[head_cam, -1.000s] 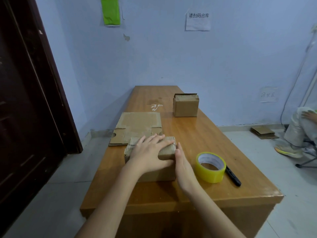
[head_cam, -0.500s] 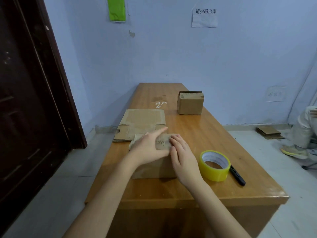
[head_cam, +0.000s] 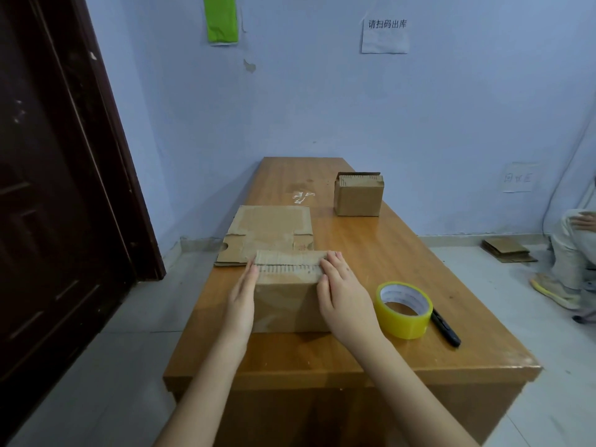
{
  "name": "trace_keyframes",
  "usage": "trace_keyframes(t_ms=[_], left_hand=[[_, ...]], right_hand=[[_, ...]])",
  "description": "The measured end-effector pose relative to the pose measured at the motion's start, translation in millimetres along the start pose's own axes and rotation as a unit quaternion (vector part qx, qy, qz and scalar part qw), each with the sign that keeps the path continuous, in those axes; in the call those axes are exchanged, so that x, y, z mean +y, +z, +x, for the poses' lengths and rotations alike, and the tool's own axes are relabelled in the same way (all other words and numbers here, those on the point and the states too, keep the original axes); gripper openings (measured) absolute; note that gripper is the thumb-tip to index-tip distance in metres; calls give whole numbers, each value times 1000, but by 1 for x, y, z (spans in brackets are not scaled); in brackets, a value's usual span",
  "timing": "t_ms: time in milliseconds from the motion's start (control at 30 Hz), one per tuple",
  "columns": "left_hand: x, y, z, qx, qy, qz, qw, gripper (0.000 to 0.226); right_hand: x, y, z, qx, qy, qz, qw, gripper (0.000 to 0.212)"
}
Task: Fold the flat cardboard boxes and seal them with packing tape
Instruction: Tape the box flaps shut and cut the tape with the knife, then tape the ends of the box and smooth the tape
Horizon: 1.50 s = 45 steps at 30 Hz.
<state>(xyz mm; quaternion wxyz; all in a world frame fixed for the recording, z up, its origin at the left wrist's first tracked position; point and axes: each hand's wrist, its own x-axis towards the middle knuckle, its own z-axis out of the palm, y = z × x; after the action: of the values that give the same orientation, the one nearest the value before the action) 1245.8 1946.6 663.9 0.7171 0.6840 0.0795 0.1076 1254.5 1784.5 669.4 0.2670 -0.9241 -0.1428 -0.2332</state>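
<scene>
I see left hand (head_cam: 242,296) flat against box (head_cam: 287,296) side | right hand (head_cam: 346,296) flat on the other, fingers straight, squaring flaps for sealing | box mid-table (head_cam: 371,353), tape roll (head_cam: 403,309) just right, within reach

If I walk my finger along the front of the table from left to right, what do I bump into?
left hand → box being folded → right hand → yellow tape roll → black marker
</scene>
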Motion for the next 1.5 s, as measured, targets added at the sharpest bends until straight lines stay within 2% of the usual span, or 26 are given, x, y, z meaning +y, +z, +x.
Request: trace_keyframes(t_ms=[167, 333, 500, 700, 800, 933, 1000, 1133, 1267, 1400, 1500], left_hand=[[7, -2, -1, 18, -29, 30, 999, 45], [21, -2, -3, 56, 32, 20, 998, 40], [9, 5, -14, 7, 62, 88, 994, 54], [-1, 4, -18, 27, 77, 83, 993, 58], [-5, 8, -23, 37, 67, 100, 992, 56], [-6, 10, -28, 58, 8, 140, 988, 60], [0, 9, -23, 54, 11, 150, 987, 54], [16, 4, -10, 4, 83, 149, 985, 55], [11, 0, -11, -34, 66, 100, 992, 55], [0, -7, -15, -83, 81, 118, 986, 65], [-13, -18, -20, -112, 87, 155, 978, 69]], right_hand=[[1, -2, 1, -14, -3, -3, 1000, 45], [4, -4, 2, -16, -8, -2, 1000, 45], [6, -2, 2, -12, -11, -2, 1000, 44], [7, -2, 2, -9, -8, 4, 1000, 44], [6, -1, 2, -5, -8, 5, 1000, 43], [9, -2, 2, -7, -16, -1, 1000, 44], [11, -3, 1, -9, -20, -1, 1000, 44], [13, 0, 0, 3, -23, 11, 1000, 44], [15, 6, 0, 19, -28, 16, 999, 44], [18, 4, 0, 20, -23, 42, 999, 62], [25, -1, 2, 12, -27, 74, 997, 57]])
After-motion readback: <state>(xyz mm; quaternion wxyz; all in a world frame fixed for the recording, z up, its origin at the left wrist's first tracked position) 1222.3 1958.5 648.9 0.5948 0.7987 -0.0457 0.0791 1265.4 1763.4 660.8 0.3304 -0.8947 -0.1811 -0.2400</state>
